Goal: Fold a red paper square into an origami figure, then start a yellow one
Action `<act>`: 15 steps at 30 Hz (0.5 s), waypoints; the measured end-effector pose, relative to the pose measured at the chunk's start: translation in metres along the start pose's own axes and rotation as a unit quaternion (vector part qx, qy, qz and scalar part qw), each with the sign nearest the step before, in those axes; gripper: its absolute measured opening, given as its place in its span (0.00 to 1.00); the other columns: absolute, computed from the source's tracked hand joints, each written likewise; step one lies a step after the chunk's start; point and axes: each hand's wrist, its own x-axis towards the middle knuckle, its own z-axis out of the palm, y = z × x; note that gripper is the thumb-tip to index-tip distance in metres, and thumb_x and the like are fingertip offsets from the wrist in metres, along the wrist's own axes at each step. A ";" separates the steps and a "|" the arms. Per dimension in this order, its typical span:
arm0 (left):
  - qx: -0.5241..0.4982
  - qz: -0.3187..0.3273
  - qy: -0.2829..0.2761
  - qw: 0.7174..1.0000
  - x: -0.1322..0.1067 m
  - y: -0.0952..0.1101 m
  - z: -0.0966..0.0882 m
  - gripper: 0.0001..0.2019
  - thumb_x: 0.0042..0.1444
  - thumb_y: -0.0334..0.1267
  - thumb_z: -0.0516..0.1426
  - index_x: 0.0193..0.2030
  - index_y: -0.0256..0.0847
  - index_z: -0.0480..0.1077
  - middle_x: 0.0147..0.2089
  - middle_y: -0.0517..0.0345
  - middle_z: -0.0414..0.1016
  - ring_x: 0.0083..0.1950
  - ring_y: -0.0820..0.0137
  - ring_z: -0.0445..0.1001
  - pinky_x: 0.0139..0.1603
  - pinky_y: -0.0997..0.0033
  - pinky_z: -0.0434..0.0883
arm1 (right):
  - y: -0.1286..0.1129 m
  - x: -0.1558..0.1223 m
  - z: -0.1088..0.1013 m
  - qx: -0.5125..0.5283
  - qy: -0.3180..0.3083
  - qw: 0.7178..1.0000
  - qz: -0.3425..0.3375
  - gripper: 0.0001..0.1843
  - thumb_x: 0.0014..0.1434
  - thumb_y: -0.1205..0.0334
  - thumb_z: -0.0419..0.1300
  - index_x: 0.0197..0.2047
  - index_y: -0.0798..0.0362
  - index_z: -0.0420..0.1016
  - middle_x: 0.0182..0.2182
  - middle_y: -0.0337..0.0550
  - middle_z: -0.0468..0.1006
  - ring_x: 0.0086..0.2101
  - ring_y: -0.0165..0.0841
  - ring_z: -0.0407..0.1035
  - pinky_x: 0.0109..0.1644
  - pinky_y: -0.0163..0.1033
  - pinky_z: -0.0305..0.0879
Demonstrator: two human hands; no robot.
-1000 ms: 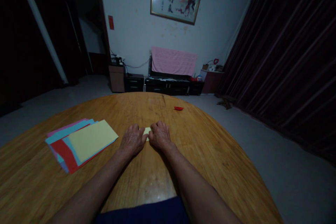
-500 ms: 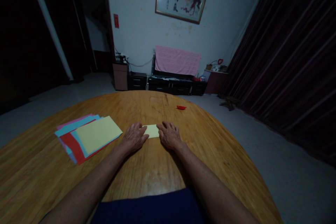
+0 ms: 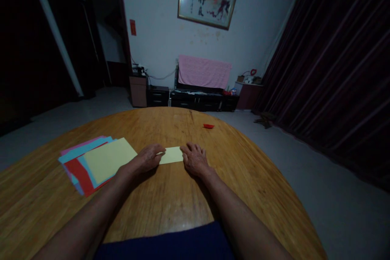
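Note:
A small folded yellow paper (image 3: 171, 155) lies flat on the round wooden table (image 3: 170, 199) in front of me. My left hand (image 3: 145, 159) rests on its left end, fingers curled down onto the paper's edge. My right hand (image 3: 194, 158) lies palm down on its right end, fingers spread flat and pressing the paper against the wood. The ends of the paper are hidden under my fingers.
A fanned stack of coloured sheets (image 3: 94, 162), yellow on top with blue, red and pink below, lies to the left. A small red folded piece (image 3: 209, 126) sits near the table's far edge. Beyond are a low TV cabinet (image 3: 198, 99) and dark curtains (image 3: 335, 69).
My hands have slid apart along the yellow paper, so more of it shows between them. The left hand has moved left and its fingers have curled.

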 end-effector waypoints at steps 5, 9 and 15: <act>0.047 0.009 0.028 0.998 0.029 0.022 0.026 0.14 0.58 0.31 0.49 0.44 0.39 0.75 0.44 0.47 0.76 0.48 0.62 0.73 0.52 0.63 0.67 | 0.000 0.000 0.001 -0.005 -0.003 1.000 0.008 0.22 0.65 0.56 0.46 0.61 0.40 0.66 0.62 0.46 0.63 0.56 0.45 0.56 0.55 0.53 0.53; 0.073 -0.001 0.037 0.997 0.038 0.038 0.049 0.15 0.58 0.28 0.49 0.45 0.38 0.74 0.45 0.46 0.75 0.49 0.62 0.71 0.55 0.61 0.66 | -0.001 0.000 0.001 -0.009 -0.009 1.000 0.013 0.22 0.66 0.57 0.45 0.62 0.40 0.64 0.62 0.45 0.62 0.57 0.45 0.55 0.56 0.53 0.52; 0.109 -0.031 0.037 0.993 0.033 0.050 0.050 0.15 0.61 0.32 0.47 0.50 0.37 0.71 0.51 0.46 0.73 0.53 0.61 0.68 0.56 0.62 0.65 | -0.002 0.000 0.002 -0.003 -0.004 1.000 0.014 0.23 0.66 0.56 0.45 0.62 0.40 0.64 0.63 0.46 0.61 0.57 0.45 0.55 0.56 0.53 0.52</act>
